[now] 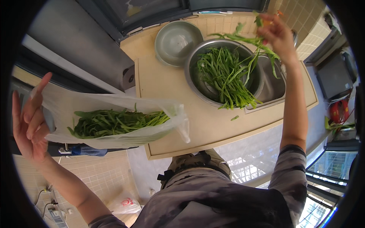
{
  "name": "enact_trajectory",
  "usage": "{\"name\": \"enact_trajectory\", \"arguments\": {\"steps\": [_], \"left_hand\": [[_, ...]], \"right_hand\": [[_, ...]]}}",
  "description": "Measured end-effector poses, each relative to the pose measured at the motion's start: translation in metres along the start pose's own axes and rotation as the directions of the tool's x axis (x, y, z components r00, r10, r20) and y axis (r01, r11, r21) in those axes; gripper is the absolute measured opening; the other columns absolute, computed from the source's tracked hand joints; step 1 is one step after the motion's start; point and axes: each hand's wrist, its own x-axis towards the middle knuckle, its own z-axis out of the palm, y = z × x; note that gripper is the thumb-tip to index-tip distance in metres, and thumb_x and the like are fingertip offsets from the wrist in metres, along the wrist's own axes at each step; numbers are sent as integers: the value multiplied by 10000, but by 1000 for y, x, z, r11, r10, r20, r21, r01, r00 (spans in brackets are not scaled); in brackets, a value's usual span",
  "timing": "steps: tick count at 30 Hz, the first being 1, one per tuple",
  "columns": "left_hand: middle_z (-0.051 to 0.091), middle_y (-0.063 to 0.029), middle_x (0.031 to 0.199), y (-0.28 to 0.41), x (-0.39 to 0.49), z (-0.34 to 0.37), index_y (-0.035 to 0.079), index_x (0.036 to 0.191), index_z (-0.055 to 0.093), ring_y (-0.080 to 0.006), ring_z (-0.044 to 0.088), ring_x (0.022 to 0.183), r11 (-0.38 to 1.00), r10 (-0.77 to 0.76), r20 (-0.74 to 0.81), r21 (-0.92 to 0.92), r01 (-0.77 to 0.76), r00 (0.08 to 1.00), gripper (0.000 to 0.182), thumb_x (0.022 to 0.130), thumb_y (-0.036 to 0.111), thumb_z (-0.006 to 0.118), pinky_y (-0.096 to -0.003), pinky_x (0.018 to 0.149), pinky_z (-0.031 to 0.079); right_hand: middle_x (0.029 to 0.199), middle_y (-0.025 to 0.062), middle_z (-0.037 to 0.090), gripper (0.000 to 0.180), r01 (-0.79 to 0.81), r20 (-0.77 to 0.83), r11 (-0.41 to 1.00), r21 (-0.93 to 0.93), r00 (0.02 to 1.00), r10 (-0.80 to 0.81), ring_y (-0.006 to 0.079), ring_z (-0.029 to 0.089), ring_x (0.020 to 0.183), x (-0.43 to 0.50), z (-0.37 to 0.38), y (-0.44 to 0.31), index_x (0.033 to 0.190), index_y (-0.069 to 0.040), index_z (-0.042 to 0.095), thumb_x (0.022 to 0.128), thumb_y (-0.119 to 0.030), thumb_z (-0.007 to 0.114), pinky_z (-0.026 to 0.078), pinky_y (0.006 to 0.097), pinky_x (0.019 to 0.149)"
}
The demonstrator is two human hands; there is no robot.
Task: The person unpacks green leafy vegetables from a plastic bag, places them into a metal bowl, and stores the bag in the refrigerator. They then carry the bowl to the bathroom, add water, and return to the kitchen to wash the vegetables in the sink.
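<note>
At the far left my left hand (32, 125) grips the mouth of a translucent plastic bag (174, 105). Inside the bag lies a bunch of long-stemmed leafy greens (114, 124). My right hand (275, 38) is raised above the far side of the sink, with a few green stems (256, 42) pinched in its fingers. Those stems trail down towards a wide stainless steel basin (195, 88). A heap of loose leafy greens (222, 74) lies in the basin, some hanging over its near rim. The basin stands partly over a metal sink (275, 82).
A grey-green round bowl (178, 42) stands behind the basin at the left. One leaf scrap (234, 117) lies on the beige countertop (168, 79). A toothbrush (215, 12) rests on the back ledge. A blue cloth (89, 150) hangs below the bag.
</note>
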Motion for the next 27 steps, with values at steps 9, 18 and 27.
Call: {"name": "enact_trajectory", "arguments": {"steps": [9, 18, 27], "left_hand": [[377, -69, 707, 37, -48, -2, 31, 1405, -212, -105, 311, 451, 994, 106, -88, 2, -106, 991, 705, 1010, 277, 318, -233, 407, 295], [389, -66, 710, 42, -87, -61, 27, 1408, -203, -98, 315, 438, 990, 141, -109, -14, -143, 984, 714, 1007, 268, 336, -236, 391, 285], [470, -92, 916, 63, -221, -218, 99, 1446, -137, -80, 294, 480, 957, 252, -184, -101, -273, 950, 651, 979, 118, 315, -224, 407, 261]], "right_hand": [[1042, 161, 641, 379, -84, 277, 953, -290, 946, 167, 220, 658, 722, -71, 81, 16, 1137, -4, 569, 794, -127, 677, 513, 293, 651], [956, 145, 629, 449, 366, 315, 930, 27, 880, -355, 266, 595, 813, -147, 243, -110, 1029, 18, 603, 679, -192, 794, 474, 339, 751], [790, 43, 644, 120, -423, 505, 680, 599, 859, 89, 98, 551, 734, -152, 327, -189, 814, -37, 619, 863, -145, 600, 427, 265, 687]]}}
